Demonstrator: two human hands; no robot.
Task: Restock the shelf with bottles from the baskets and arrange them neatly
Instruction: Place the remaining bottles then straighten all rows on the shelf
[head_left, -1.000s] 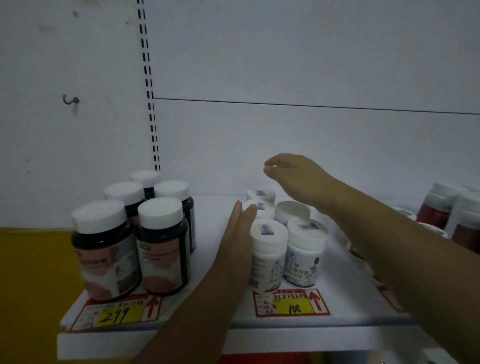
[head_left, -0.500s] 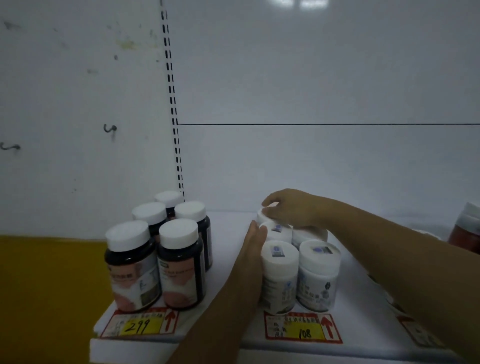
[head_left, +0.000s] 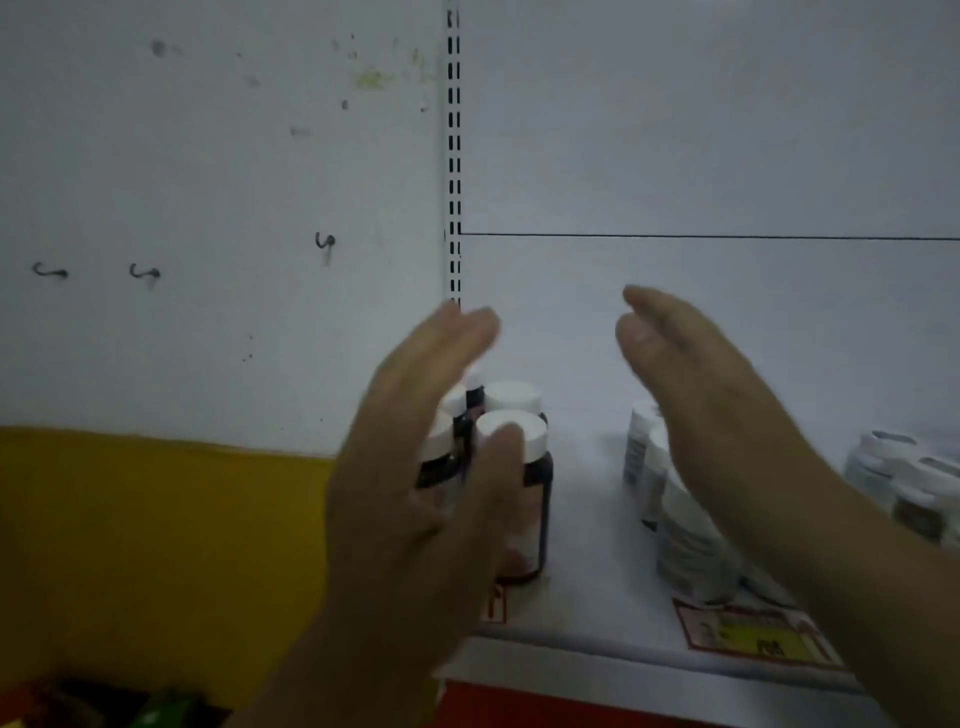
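- Step in hand, as a judgement: arranging stock already on the shelf (head_left: 587, 519). No bottle is being carried.
- The left hand (head_left: 415, 493) is flat, fingers straight and together, thumb apart. It holds nothing and is raised in front of the dark bottles (head_left: 537, 493).
- The right hand (head_left: 717, 415) is likewise flat with its fingers together and holds nothing. It is raised in front of the white bottles (head_left: 680, 540).
- The dark bottles, white-capped, stand in a group at the left end of the shelf, near the front edge. The white bottles stand to their right, with bare shelf between the groups.
- More bottles (head_left: 904, 483) stand toward the right end.
- Next move, as a judgement: lower both palms against a group to square its rows, or reach down for fresh stock.
- Hidden or unclear:
  - The hands cover most of both groups, so counts and alignment cannot be told.
  - Motion blur makes hand-to-bottle contact impossible to judge.
  - The price tag (head_left: 748, 629) on the front edge is unreadable.
  - No basket is identifiable. Blurred items (head_left: 104, 706) show below the shelf.
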